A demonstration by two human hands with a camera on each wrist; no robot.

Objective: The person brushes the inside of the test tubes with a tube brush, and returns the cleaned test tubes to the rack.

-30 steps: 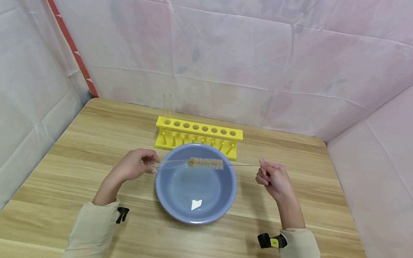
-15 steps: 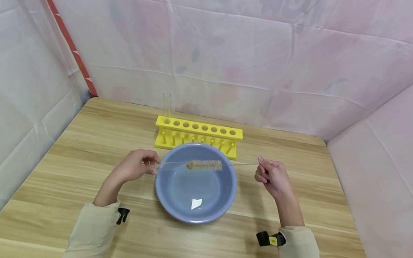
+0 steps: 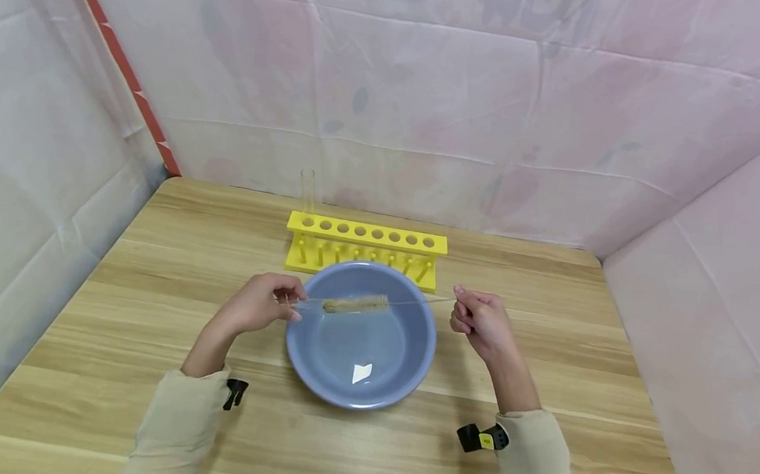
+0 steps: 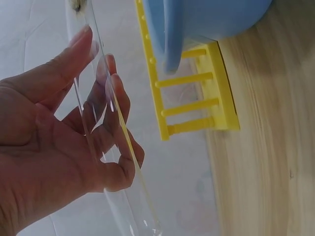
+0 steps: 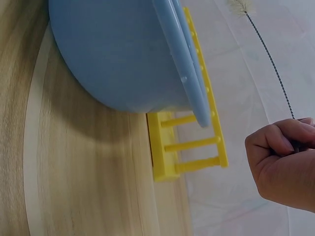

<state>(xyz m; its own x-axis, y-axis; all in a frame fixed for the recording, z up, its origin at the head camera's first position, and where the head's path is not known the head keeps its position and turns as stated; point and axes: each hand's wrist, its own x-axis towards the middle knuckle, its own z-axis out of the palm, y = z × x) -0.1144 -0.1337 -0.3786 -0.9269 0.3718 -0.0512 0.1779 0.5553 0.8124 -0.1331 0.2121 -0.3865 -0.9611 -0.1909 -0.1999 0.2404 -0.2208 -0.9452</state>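
My left hand (image 3: 261, 303) grips a clear glass test tube (image 4: 120, 196) between thumb and fingers, its rounded end pointing down in the left wrist view. The tube lies nearly level over the blue basin (image 3: 357, 399), its mouth toward the right. Inside it sit the pale bristles of a test tube brush (image 3: 354, 305), pressed narrow by the glass. From the mouth the brush's twisted wire handle (image 5: 275, 71) runs to my right hand (image 3: 483, 323), whose curled fingers and thumb hold its end. The basin contains water with a bright reflection on it.
Behind the basin stands a yellow test tube rack (image 3: 367, 234) with a row of holes and pegs. Another clear test tube (image 3: 307, 190) stands upright in its leftmost hole. The wooden table (image 3: 362, 459) is bounded by cloth-covered walls (image 3: 417, 106) at back and sides.
My right hand has moved left and my left hand slightly right. The brush's bristles, spread at the tube's mouth before, are now inside the tube.
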